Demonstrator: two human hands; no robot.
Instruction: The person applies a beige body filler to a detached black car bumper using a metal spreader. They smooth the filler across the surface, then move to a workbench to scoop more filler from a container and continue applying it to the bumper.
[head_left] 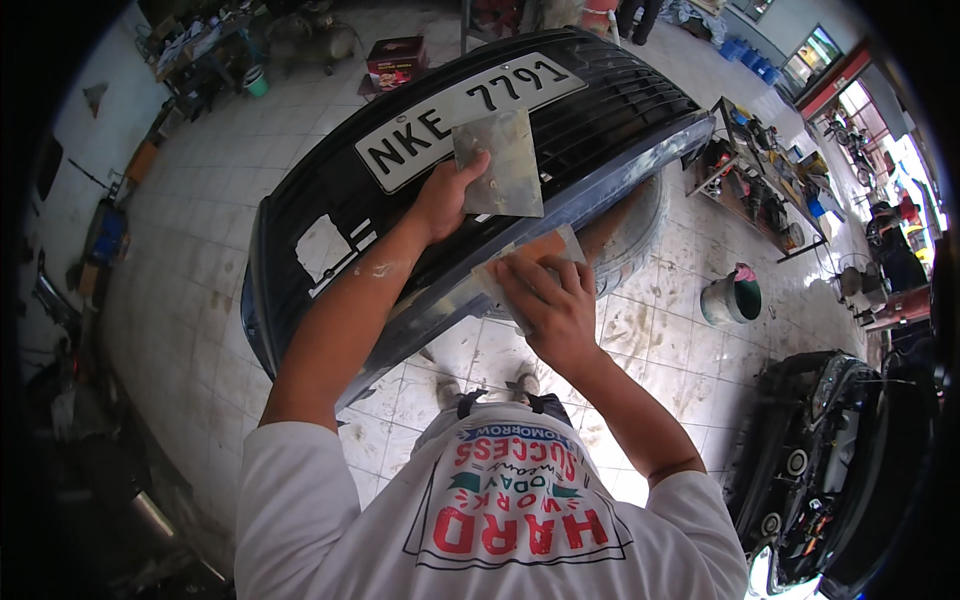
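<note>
A black car bumper (pixel 335 195) spans the space before me, with a white number plate (pixel 385 160) fixed to it. Its near edge carries dull grey, smeared patches. My left hand (pixel 442 203) grips a flat grey rectangular putty plate (pixel 512 165) by its left side, thumb on top, above the bumper. Closer to me, my right hand (pixel 550 303) is closed on a thin putty spreader (pixel 545 245) with an orange-brown area, fingers pressed over its face. The spreader lies at the bumper's near edge; whether it touches is hidden.
A tyre (pixel 645 240) stands under the bumper's right part. Further right are a low cluttered metal table (pixel 735 185) and a dark bucket (pixel 728 300) with a pink cloth. A dark car front part (pixel 800 450) lies lower right. A red box (pixel 395 62) stands behind the bumper.
</note>
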